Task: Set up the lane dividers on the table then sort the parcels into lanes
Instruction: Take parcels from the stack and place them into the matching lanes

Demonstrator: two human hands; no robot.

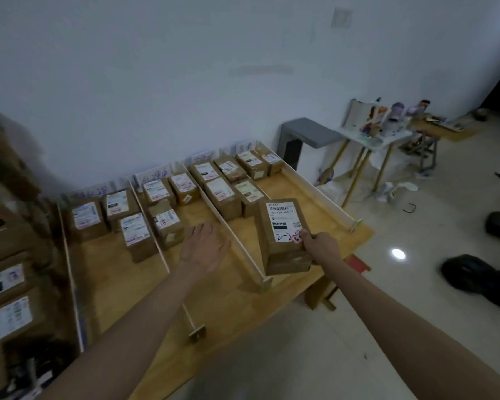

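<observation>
Wooden table [315, 194] against a white wall carries five dividers [231, 226] forming four lanes. Right hand [319, 245] pinches a labelled parcel [283, 235], handwritten "2-2-1", held above the third lane's near end. Left hand [204, 246] hovers flat, fingers loosely spread, over lane two. Twelve parcels lie sorted: three, three, four, two.

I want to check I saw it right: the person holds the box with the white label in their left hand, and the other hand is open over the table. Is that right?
Not quite. The head view shows the box with the white label held in the right hand, not the left. The left hand is the one open over the table, holding nothing.
</observation>
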